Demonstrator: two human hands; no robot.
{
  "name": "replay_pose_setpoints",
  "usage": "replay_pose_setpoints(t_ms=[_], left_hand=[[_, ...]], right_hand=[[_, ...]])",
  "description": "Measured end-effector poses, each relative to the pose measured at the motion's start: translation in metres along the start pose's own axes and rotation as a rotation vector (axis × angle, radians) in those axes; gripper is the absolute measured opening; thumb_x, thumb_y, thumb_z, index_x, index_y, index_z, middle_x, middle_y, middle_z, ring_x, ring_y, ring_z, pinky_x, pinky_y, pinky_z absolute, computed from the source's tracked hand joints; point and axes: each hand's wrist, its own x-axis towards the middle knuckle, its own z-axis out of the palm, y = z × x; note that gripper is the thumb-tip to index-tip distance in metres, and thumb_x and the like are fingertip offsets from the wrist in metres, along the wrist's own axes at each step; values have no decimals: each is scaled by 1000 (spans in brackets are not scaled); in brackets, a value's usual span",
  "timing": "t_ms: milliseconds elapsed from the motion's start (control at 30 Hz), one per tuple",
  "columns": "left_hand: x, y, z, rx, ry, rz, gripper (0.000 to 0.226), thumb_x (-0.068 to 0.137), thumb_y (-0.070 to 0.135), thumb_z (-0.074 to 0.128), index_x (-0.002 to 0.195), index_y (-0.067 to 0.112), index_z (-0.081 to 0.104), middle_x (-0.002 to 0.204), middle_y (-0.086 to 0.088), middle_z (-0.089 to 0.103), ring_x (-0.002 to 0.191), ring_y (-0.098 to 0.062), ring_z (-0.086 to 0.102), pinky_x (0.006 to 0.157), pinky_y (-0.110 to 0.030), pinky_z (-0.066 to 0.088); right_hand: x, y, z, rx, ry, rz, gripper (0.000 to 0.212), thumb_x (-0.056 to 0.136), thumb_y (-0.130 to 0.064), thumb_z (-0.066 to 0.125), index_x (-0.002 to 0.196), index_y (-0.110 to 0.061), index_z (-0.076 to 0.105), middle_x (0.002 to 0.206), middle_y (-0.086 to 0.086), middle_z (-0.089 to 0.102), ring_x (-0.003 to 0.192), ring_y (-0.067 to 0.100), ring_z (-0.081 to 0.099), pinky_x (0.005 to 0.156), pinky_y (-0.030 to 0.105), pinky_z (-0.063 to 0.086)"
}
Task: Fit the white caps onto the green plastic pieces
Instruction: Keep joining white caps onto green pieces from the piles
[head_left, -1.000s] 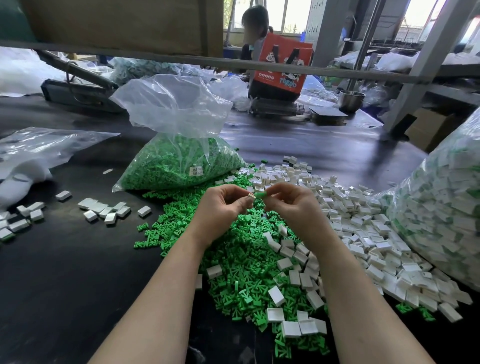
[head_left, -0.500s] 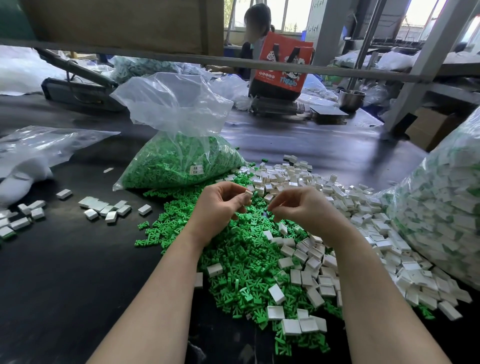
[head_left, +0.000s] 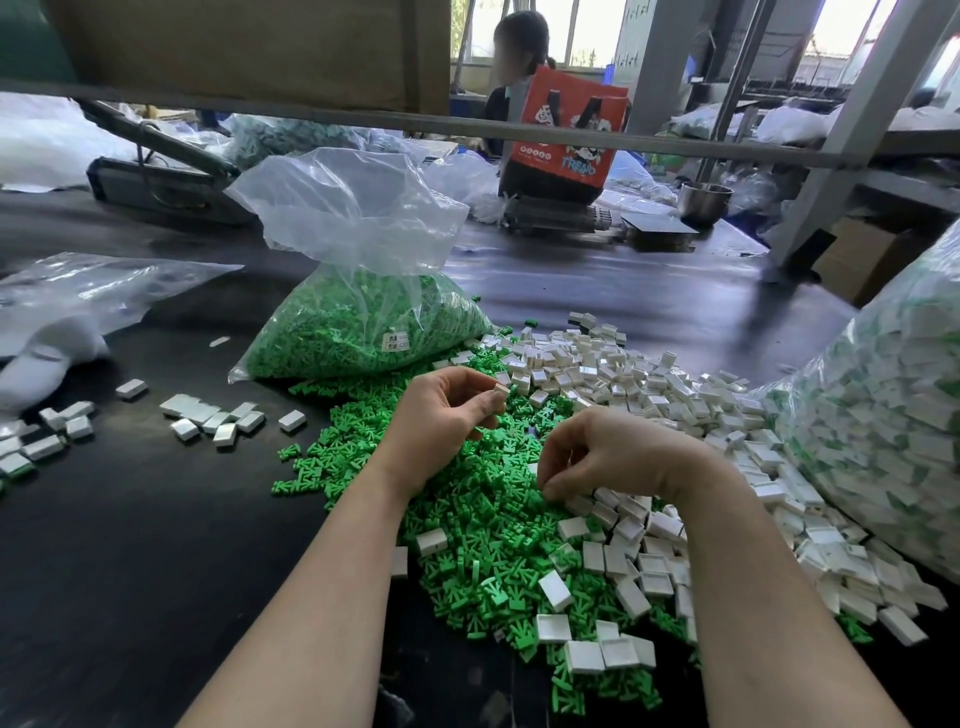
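A loose heap of green plastic pieces (head_left: 483, 525) covers the middle of the dark table. Beside it on the right spreads a heap of white caps (head_left: 639, 379). My left hand (head_left: 441, 415) hovers above the green heap and pinches a white cap (head_left: 501, 391) at its fingertips. Lower and to the right, my right hand (head_left: 613, 457) has its curled fingers down among the green pieces at the edge of the white caps. Whether its fingertips hold a piece is hidden.
A clear bag of green pieces (head_left: 363, 322) stands behind the heaps. A large bag of capped pieces (head_left: 883, 415) fills the right side. Several capped pieces (head_left: 213, 415) lie on the left. Another person (head_left: 519, 57) sits beyond the table, near an orange bag (head_left: 566, 130).
My hands, together at chest height a second ago, have parted. The left one keeps the white cap raised; the right one has dropped down to the green heap.
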Motion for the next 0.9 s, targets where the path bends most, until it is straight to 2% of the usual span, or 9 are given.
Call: replay_pose_setpoints(t_ms=[200, 267, 367, 433, 500, 567, 633, 767, 900], left_hand=[[-1, 1, 0, -35, -38, 11, 8, 87, 14, 70, 95, 13, 71, 87, -5, 76, 79, -16, 72, 65, -21, 55], [-2, 3, -1, -46, -36, 8, 11, 86, 16, 71, 97, 13, 72, 88, -5, 76, 77, -14, 71, 66, -23, 56], [-4, 9, -7, -13, -99, -19, 21, 79, 27, 74, 98, 16, 75, 90, -2, 77, 77, -10, 69, 64, -20, 52], [-5, 16, -16, 8, -266, -59, 26, 76, 32, 78, 98, 18, 77, 92, -3, 76, 76, -9, 66, 62, -17, 48], [-7, 24, -24, -9, -507, -119, 28, 75, 31, 82, 98, 17, 78, 94, -6, 76, 78, -12, 64, 61, -17, 48], [-10, 34, -27, -3, -741, -197, 26, 74, 27, 82, 97, 15, 77, 92, -5, 75, 77, -13, 63, 59, -17, 47], [-11, 46, -24, 104, -918, -265, 21, 72, 27, 82, 92, 19, 78, 87, -2, 75, 72, -15, 62, 53, -16, 44], [-12, 62, -4, 381, -1121, -366, 15, 76, 25, 79, 91, 24, 78, 81, 4, 76, 57, -6, 62, 46, -14, 38], [-13, 67, 6, 506, -1180, -461, 16, 82, 30, 76, 96, 24, 78, 86, 5, 76, 60, -4, 66, 44, -13, 38]], right_hand=[[2, 3, -1, -110, 22, 25, 15, 80, -16, 78, 85, -29, 70, 76, -12, 61, 61, -3, 54, 59, 11, 44], [4, 4, -1, -122, 29, 24, 15, 79, -17, 80, 81, -29, 70, 77, -7, 62, 66, 5, 55, 59, 16, 45], [4, 8, -1, -63, 70, -6, 14, 80, -17, 79, 79, -28, 69, 78, -6, 65, 65, 2, 58, 61, 16, 48], [4, 13, 0, 88, 142, -47, 10, 83, -13, 75, 85, -20, 69, 78, -4, 68, 64, -1, 62, 62, 13, 49], [4, 17, 1, 198, 224, -69, 7, 85, -11, 73, 88, -15, 68, 77, -3, 70, 68, 2, 65, 64, 14, 50], [6, 20, 2, 246, 279, -58, 6, 86, -12, 72, 89, -15, 67, 77, -3, 71, 72, 7, 67, 69, 19, 52], [8, 22, 5, 260, 319, -41, 6, 87, -13, 71, 90, -15, 66, 80, -1, 72, 75, 10, 68, 75, 25, 54], [10, 26, 5, 253, 386, -40, 6, 87, -14, 71, 91, -19, 70, 83, 4, 71, 71, 15, 62, 70, 30, 53], [10, 27, 4, 296, 414, -65, 9, 89, -14, 69, 94, -21, 73, 77, -1, 65, 65, 17, 51, 56, 21, 46]])
